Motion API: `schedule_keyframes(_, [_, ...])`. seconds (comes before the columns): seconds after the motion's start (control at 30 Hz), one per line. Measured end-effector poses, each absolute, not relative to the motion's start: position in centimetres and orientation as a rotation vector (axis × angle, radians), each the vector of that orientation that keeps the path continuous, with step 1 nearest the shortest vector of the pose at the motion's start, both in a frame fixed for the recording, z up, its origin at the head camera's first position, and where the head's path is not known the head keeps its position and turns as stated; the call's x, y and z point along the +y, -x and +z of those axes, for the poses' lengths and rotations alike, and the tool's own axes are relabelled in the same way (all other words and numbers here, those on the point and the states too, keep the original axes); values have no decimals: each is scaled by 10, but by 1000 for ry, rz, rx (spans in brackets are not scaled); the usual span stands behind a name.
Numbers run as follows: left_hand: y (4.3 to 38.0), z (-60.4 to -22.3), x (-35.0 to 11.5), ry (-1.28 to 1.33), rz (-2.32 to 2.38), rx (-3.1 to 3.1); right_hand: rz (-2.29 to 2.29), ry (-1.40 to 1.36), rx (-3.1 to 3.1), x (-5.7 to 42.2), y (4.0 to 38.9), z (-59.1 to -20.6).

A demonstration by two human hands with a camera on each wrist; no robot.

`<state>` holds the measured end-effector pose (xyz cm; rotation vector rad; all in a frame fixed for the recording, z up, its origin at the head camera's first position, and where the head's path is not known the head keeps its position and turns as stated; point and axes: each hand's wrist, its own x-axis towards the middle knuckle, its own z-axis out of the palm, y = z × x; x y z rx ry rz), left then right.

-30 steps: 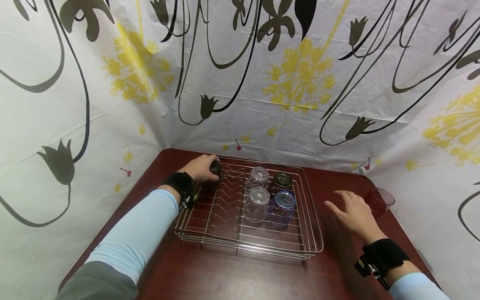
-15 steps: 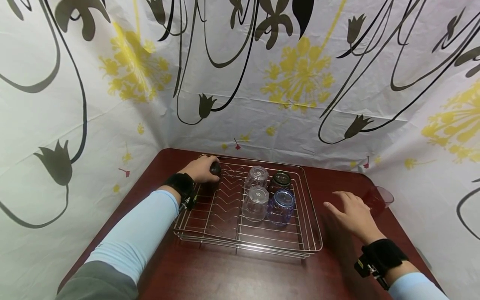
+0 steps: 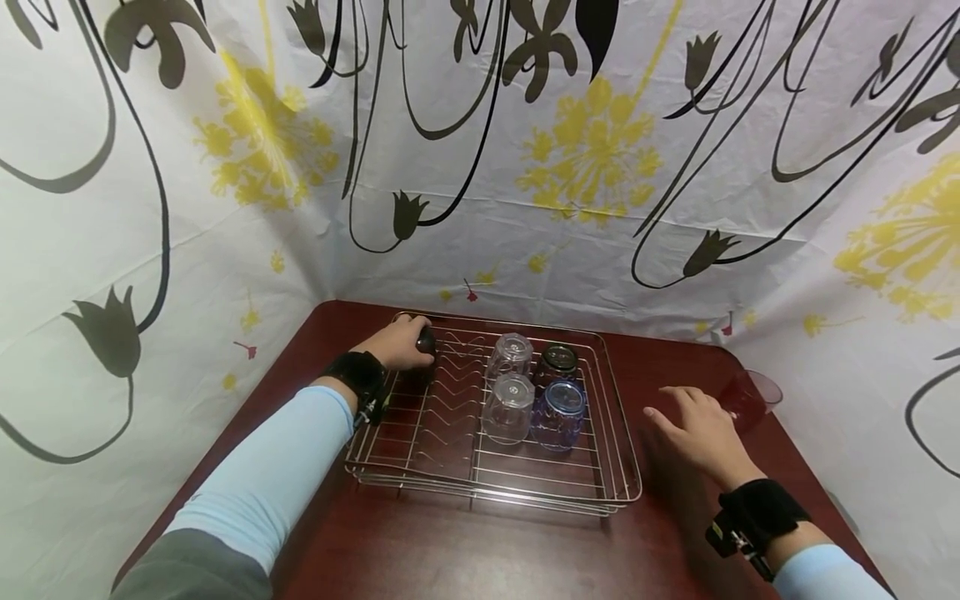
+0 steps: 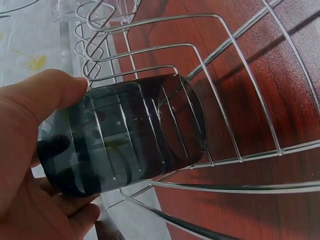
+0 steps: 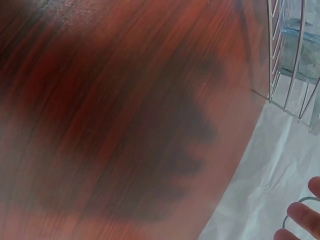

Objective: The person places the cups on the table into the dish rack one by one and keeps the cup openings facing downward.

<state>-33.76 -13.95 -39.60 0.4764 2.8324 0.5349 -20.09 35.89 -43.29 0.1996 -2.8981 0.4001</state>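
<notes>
At the far left of the wire dish rack (image 3: 637,483), my left hand (image 3: 397,343) grips a dark tinted drinking glass (image 4: 125,137). Its thumb lies along one side and its fingers curl round the base, as the left wrist view shows. The glass's mouth faces down to the rack wires. My right hand (image 3: 697,429) hovers right of the rack with relaxed, spread fingers and holds nothing. Just beyond it stands a red transparent glass (image 3: 750,398). The right wrist view catches only some fingertips (image 5: 302,217).
Upside down in the rack's right half are two clear glasses (image 3: 508,408), a dark green glass (image 3: 560,363) and a blue glass (image 3: 558,417). Wavy wire dividers (image 3: 453,400) run along the left half. A patterned curtain (image 3: 480,167) encloses the dark red table (image 3: 465,550).
The whole head view has drifted slightly left. Both hands keep their places relative to the rack, and the left one still grips the dark glass.
</notes>
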Motion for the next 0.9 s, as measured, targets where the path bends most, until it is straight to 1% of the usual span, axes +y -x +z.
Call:
schedule_keyframes(0.3, [339, -400, -139, -482, 517, 2836, 390, -195, -2897, 361, 199, -437])
schedule_keyframes(0.63, [324, -391, -138, -447, 558, 2838, 366, -191, -2889, 363, 198, -439])
schedule_keyframes(0.9, [328, -395, -141, -477, 591, 2860, 372, -199, -2884, 370, 198, -440])
